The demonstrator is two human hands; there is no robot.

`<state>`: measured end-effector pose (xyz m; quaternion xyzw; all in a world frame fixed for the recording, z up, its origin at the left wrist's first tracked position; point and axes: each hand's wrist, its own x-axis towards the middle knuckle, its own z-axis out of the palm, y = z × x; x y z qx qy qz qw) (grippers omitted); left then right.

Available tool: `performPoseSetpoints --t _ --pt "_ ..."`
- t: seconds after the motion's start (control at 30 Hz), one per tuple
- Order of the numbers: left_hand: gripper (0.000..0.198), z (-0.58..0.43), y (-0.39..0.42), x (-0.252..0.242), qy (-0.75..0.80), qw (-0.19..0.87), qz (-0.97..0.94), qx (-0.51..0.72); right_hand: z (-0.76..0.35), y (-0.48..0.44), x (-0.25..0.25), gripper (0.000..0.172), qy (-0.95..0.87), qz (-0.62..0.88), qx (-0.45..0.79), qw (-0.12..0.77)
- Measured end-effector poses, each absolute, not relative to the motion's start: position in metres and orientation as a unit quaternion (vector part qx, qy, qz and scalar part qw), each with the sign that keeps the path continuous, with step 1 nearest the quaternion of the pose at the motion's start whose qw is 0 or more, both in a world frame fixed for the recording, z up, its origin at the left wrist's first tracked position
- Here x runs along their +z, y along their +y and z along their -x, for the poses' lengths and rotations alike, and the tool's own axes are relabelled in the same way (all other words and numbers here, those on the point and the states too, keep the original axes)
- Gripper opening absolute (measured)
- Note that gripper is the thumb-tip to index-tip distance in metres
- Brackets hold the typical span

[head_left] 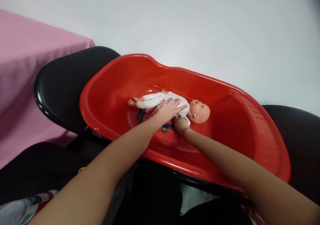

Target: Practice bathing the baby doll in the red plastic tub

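Observation:
A baby doll (198, 112) in a white outfit lies on its back inside a red baby bathtub (120, 70), its head to the right and its feet to the left. My left hand (170, 111) rests on the doll's belly and chest, fingers spread. Close beside it, my right hand (181, 124) is closed at the doll's near arm and the white cloth by the shoulder. Its fingertips are hidden under the cloth. Below the doll, part of a printed picture (164, 130) shows on the tub floor.
The tub sits across black chair seats (67, 82). A pink cloth-covered table (37, 35) stands at the left, and a pale wall (187, 25) rises behind. At the lower left corner is a clear, round-topped object (15, 213), partly cut off.

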<state>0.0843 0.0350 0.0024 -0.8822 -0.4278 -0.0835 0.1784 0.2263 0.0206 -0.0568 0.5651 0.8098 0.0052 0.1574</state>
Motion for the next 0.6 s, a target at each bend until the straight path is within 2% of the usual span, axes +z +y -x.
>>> performPoseSetpoints --t 0.2,0.43,0.6 --pt "0.062 -0.082 0.036 -0.001 -0.400 0.200 0.891 -0.079 -0.257 0.000 -0.042 0.050 0.811 -0.535 0.061 0.229" --pt "0.060 -0.085 0.037 -0.002 -0.407 0.196 0.888 -0.084 -0.258 -0.016 -0.039 0.051 0.896 -0.381 0.089 0.209" --pt "0.063 -0.081 0.033 0.003 -0.404 0.191 0.892 -0.075 -0.282 -0.003 -0.042 0.051 0.832 -0.514 0.038 0.206"
